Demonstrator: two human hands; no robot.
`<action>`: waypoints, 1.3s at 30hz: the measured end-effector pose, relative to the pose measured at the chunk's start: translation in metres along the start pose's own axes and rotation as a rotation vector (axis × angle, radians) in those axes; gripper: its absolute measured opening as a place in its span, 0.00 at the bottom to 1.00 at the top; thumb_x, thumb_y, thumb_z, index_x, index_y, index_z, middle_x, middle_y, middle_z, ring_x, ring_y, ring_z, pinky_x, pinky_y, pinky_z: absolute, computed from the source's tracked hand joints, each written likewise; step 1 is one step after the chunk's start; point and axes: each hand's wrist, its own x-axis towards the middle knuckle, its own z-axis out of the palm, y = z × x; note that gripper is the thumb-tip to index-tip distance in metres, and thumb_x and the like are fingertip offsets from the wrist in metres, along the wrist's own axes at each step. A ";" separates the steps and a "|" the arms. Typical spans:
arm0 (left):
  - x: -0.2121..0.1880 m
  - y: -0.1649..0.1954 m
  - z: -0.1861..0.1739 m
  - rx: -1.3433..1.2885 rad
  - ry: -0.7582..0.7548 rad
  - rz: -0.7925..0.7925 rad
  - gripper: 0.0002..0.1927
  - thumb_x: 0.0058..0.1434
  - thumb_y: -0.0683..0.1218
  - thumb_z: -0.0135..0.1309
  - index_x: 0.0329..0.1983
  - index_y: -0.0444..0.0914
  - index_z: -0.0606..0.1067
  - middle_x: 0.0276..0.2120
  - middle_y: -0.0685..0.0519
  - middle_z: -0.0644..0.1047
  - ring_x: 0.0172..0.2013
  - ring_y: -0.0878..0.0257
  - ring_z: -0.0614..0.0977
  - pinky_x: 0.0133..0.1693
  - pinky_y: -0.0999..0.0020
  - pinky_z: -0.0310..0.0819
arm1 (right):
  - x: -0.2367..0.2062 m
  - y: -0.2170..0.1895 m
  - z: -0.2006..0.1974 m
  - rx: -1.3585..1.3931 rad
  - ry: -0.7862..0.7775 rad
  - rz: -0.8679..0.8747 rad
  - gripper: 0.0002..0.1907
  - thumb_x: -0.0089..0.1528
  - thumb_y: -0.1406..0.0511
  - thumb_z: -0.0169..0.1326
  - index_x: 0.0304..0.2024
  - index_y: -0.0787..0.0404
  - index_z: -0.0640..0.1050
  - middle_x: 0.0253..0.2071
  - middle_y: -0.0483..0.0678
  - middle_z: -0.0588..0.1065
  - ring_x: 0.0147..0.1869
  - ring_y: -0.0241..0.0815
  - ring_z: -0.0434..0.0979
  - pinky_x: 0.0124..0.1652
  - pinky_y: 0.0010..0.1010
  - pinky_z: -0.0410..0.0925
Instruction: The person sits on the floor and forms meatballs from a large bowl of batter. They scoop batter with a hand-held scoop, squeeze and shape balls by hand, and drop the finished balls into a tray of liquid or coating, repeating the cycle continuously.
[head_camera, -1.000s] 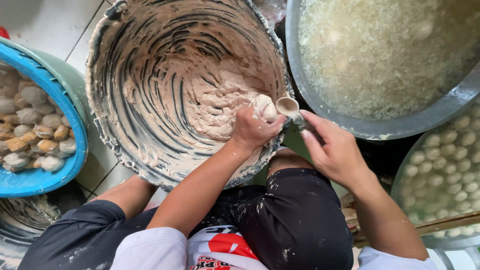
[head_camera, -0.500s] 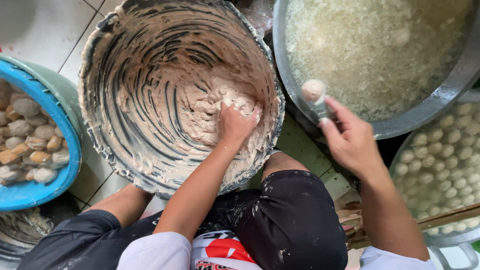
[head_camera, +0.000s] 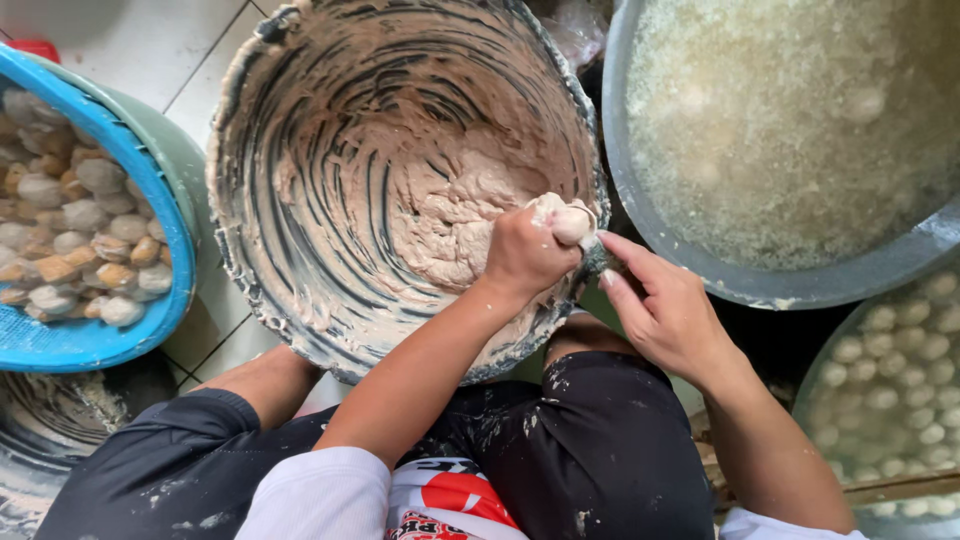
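Left hand (head_camera: 525, 250) squeezes a paste ball (head_camera: 570, 224) at frame centre over the smeared basin (head_camera: 300, 200); right hand (head_camera: 665, 310), spoon hidden, grip unclear.

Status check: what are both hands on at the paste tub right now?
Left hand fisted, squeezing a paste ball out on top. Right hand at the tub rim, against the ball. Nothing in the way.

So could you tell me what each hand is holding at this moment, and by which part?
The left hand squeezes pale paste, a ball bulging out atop its fist. The right hand seems to pinch a spoon, mostly hidden, beside that ball.
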 end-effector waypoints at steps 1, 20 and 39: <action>0.003 0.000 -0.001 0.040 -0.022 -0.020 0.12 0.52 0.48 0.65 0.30 0.39 0.75 0.28 0.43 0.79 0.32 0.43 0.83 0.36 0.54 0.79 | 0.004 0.001 0.001 0.154 -0.062 0.147 0.22 0.66 0.67 0.54 0.63 0.62 0.74 0.39 0.45 0.78 0.36 0.28 0.74 0.36 0.23 0.68; 0.007 -0.063 0.013 0.277 0.018 0.345 0.04 0.67 0.43 0.59 0.36 0.39 0.79 0.29 0.46 0.78 0.36 0.46 0.80 0.37 0.53 0.74 | 0.022 0.027 -0.034 -0.009 0.403 0.279 0.15 0.69 0.68 0.54 0.59 0.63 0.75 0.46 0.55 0.79 0.42 0.44 0.79 0.41 0.33 0.72; -0.002 -0.066 0.030 0.307 0.134 -0.244 0.23 0.49 0.59 0.65 0.32 0.35 0.78 0.42 0.31 0.76 0.42 0.37 0.77 0.43 0.48 0.73 | 0.012 0.028 -0.021 0.313 0.184 0.351 0.22 0.68 0.68 0.53 0.65 0.61 0.74 0.36 0.45 0.77 0.30 0.28 0.71 0.29 0.23 0.66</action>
